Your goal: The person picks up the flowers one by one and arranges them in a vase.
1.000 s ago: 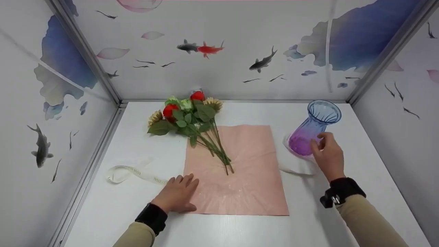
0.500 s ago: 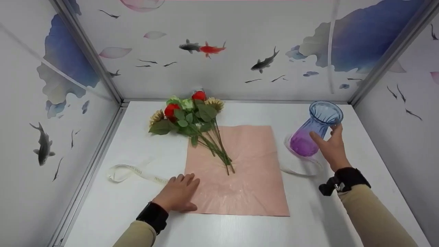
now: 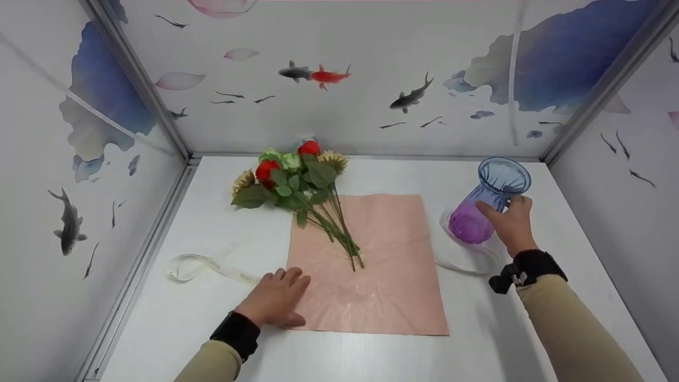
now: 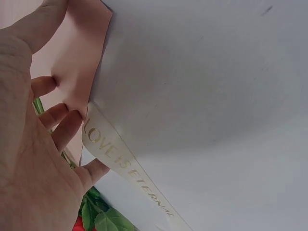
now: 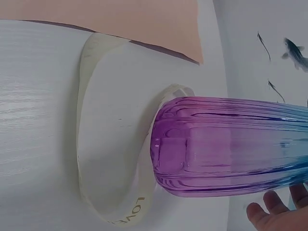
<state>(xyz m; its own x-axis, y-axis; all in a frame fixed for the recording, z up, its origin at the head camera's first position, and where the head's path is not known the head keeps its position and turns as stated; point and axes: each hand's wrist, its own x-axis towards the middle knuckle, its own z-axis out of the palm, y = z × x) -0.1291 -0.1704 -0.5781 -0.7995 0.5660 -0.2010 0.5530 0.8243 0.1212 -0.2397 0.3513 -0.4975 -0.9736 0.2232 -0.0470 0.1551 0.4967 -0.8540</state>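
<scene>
My left hand (image 3: pixel 278 300) lies with spread fingers on the lower left part of a pink sheet of wrapping paper (image 3: pixel 387 292). A cream ribbon (image 4: pixel 130 168) lettered in gold comes out from under the paper beside those fingers. At the back right stands a glass vase (image 3: pixel 472 220), purple below and blue at its flared rim. My right hand (image 3: pixel 512 228) is at its neck, thumb in front and fingers to the right. Fingertips (image 5: pixel 274 204) show close along the glass in the right wrist view; whether they grip it is unclear.
A bunch of artificial flowers (image 3: pixel 297 183), red roses and yellow blooms among green leaves, lies at the back left with its stems on the paper. The ribbon's right part (image 3: pixel 461 269) loops around the vase base. Patterned walls (image 3: pixel 339 116) enclose the white table.
My right hand has come up from the vase's lower body to its neck, then shifted slightly left and down. The vase and my left hand have stayed in place.
</scene>
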